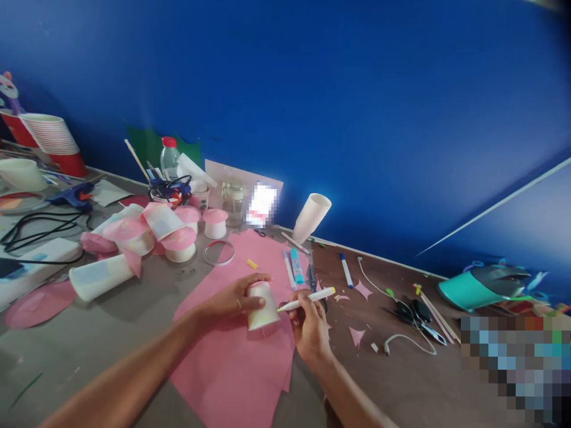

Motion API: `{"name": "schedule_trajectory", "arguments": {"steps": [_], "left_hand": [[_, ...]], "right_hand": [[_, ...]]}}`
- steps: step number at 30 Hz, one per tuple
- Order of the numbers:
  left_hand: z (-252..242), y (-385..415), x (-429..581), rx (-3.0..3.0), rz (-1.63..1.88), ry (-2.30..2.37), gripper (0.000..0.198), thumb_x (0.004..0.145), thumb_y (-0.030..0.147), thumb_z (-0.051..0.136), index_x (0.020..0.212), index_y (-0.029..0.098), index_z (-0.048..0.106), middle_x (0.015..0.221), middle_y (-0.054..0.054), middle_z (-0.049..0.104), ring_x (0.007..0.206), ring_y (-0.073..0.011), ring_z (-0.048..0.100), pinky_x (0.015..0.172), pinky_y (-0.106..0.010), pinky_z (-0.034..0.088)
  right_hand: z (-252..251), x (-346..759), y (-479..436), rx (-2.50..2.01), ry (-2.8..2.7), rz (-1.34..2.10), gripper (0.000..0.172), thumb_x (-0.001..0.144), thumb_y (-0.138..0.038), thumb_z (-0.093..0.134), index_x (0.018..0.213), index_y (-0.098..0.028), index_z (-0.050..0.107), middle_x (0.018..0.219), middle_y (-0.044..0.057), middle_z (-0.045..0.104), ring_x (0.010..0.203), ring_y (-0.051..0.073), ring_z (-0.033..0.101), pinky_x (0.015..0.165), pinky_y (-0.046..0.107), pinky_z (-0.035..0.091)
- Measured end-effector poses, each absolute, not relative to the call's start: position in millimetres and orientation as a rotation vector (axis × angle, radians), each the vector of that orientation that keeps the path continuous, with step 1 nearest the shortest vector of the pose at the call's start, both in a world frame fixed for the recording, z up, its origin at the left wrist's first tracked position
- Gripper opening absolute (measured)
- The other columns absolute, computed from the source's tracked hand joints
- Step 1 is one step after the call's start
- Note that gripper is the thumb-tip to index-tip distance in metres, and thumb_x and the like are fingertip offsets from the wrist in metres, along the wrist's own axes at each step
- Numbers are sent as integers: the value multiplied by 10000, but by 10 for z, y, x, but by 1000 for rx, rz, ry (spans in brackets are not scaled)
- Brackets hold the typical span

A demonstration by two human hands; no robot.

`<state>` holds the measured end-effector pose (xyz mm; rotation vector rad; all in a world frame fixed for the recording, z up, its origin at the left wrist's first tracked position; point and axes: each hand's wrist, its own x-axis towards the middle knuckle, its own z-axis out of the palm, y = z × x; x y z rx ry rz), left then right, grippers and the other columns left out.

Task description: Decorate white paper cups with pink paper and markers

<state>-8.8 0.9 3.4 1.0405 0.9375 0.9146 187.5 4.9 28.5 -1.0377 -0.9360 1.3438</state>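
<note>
My left hand (243,300) is closed around a white paper cup (264,312), thumb across its near side and fingers over the top. The cup is tilted, its wide rim toward me, above the pink paper (223,380). Faint yellow shows on the cup's side. In my right hand (311,327) is a yellow felt-tip pen (307,298) with a white barrel, pinched between thumb and fingers. Its tip points left and meets or nearly meets the cup's right side. A yellow cap (251,263) lies on the pink paper beyond the cup.
Cups with pink paper tops (178,246) cluster at the left. Behind the paper stand a glass jar (232,202) and leaning stacked cups (312,214). A glue stick (296,266), blue marker (346,270), white cable (410,337) and teal container (468,290) lie rightward.
</note>
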Motion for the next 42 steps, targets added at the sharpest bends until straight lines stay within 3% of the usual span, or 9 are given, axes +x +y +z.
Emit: {"name": "schedule_trajectory", "arguments": {"steps": [4, 12, 18, 30, 37, 42], "left_hand": [[22, 18, -98, 1039, 911, 913, 649, 792, 367, 791, 1370, 217, 536, 963, -31, 586, 775, -164, 571, 690, -281, 475], [30, 35, -121, 1093, 901, 952, 647, 783, 378, 809, 1365, 228, 570, 998, -51, 615, 829, -186, 587, 696, -268, 466], [60, 15, -105, 1096, 903, 981, 606, 785, 384, 797, 1340, 259, 588, 978, -29, 606, 799, -183, 566, 671, -264, 462], [113, 18, -102, 1120, 883, 982, 604, 786, 356, 783, 1341, 228, 582, 983, -31, 587, 810, -178, 565, 688, -270, 456], [107, 20, -103, 1076, 883, 918, 623, 790, 389, 796, 1346, 240, 558, 992, -27, 575, 781, -162, 554, 667, -264, 451], [70, 32, -111, 1098, 900, 931, 657, 792, 398, 797, 1366, 205, 543, 990, -37, 581, 809, -167, 561, 684, -264, 454]], "right_hand": [[295, 1892, 17, -1029, -931, 1473, 384, 623, -530, 831, 596, -206, 627, 470, -51, 516, 419, 82, 423, 429, 207, 348], [226, 1918, 31, -1005, -1017, 1467, 375, 669, -526, 828, 615, -204, 643, 503, -39, 548, 463, 94, 463, 474, 215, 375], [273, 1903, 60, -1050, -897, 1430, 388, 661, -549, 794, 607, -212, 609, 460, -54, 496, 423, 95, 420, 424, 216, 310], [284, 1907, 61, -1020, -1004, 1435, 342, 644, -493, 815, 579, -212, 630, 490, -47, 538, 447, 85, 430, 466, 218, 366], [262, 1918, 75, -989, -817, 1447, 345, 686, -481, 778, 564, -220, 589, 427, -77, 422, 431, 97, 429, 484, 234, 405], [224, 1912, 43, -956, -910, 1477, 324, 654, -479, 802, 571, -208, 646, 438, -66, 448, 443, 95, 445, 481, 225, 383]]}}
